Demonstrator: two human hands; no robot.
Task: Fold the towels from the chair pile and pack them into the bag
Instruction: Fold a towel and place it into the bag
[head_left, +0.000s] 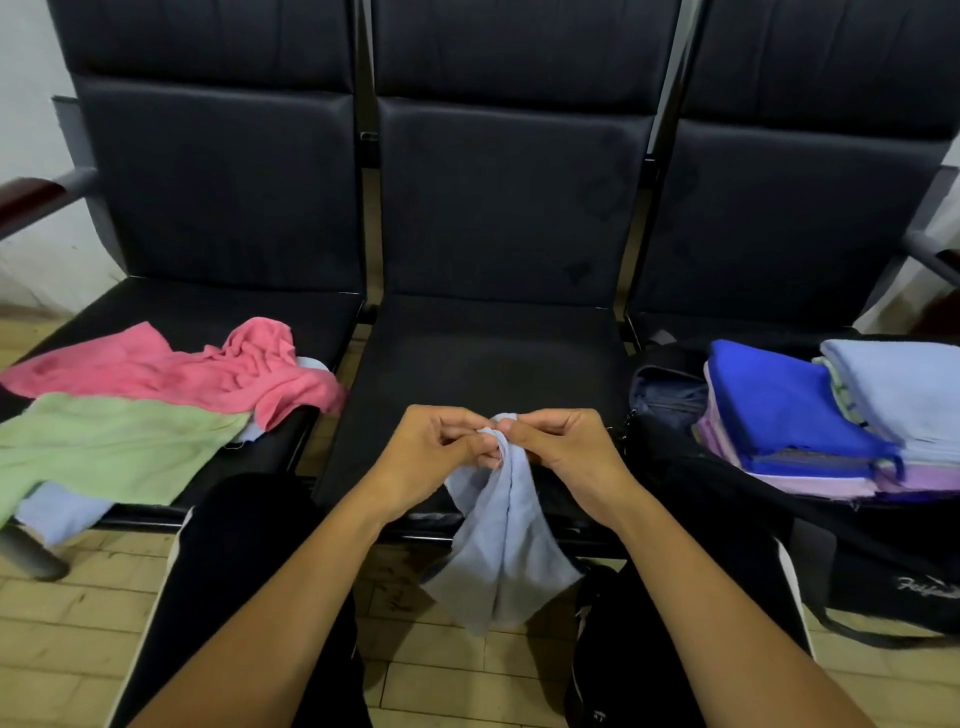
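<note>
Head view: blue towel (501, 545) pinched at top edge, fold not yet begun.

Left hand (441, 452) and right hand (558, 449) close together over front of middle seat (493, 353), fingers curled, each pinching gathered top of towel; rest of cloth hanging bunched below hands, between knees, clear of seat. Step in hand, by judgement: finding corners to open towel out. Next move likely calls for sliding pinches apart along edge to corners, then spreading flat on middle seat for folding. Unfolded pile on left seat: pink towel (208, 369), green towel (104, 447), more blue beneath. Bag (883, 566) on right seat, open, holding folded stack (795, 415) of blue, pale blue and lilac.
</note>
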